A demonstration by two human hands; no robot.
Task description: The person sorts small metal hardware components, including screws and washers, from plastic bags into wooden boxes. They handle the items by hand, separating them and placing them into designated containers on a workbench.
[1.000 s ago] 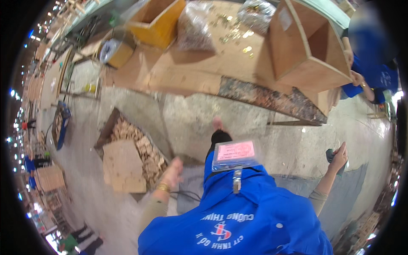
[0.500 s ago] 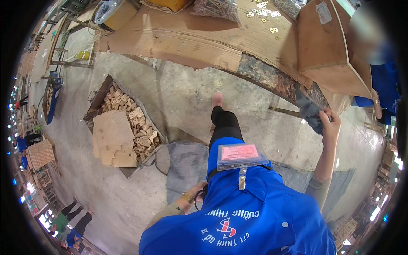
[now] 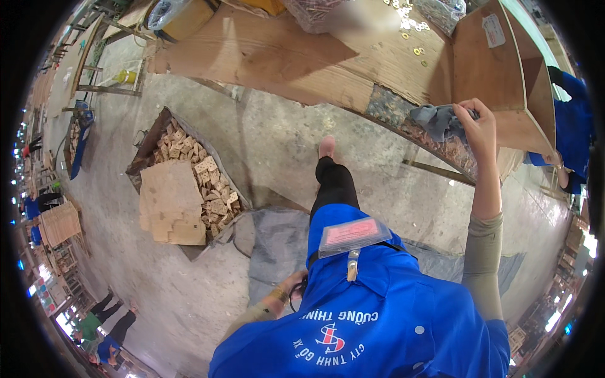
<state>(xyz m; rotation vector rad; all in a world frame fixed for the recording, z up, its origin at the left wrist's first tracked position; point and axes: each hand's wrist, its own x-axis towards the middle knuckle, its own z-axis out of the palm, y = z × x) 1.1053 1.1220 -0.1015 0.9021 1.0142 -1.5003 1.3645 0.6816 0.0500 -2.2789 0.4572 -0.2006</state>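
My right hand [image 3: 480, 129] is raised over the edge of the workbench [image 3: 296, 63], its fingers pinching a crumpled grey cloth [image 3: 438, 121]. The cloth hangs in front of the bench's dark, worn edge strip [image 3: 387, 106]. Beside this hand stands an open wooden box [image 3: 488, 66] on the bench's right end. My left hand [image 3: 291, 286] is down at my left hip, with a dark cord or strap near the wrist. Its fingers are mostly hidden against my body, so what they hold, if anything, does not show.
Several washers [image 3: 413, 28] lie scattered on the bench near plastic bags of hardware [image 3: 315, 12]. On the floor at left, a sack-lined bin of wooden blocks [image 3: 217, 189] is partly covered by cardboard [image 3: 170, 201]. A grey sheet [image 3: 274, 246] lies underfoot. Another person [image 3: 572, 126] is at far right.
My right hand has moved up and slightly left with the grey cloth, which now bunches over the bench edge instead of hanging below it. My left hand stays at my hip.
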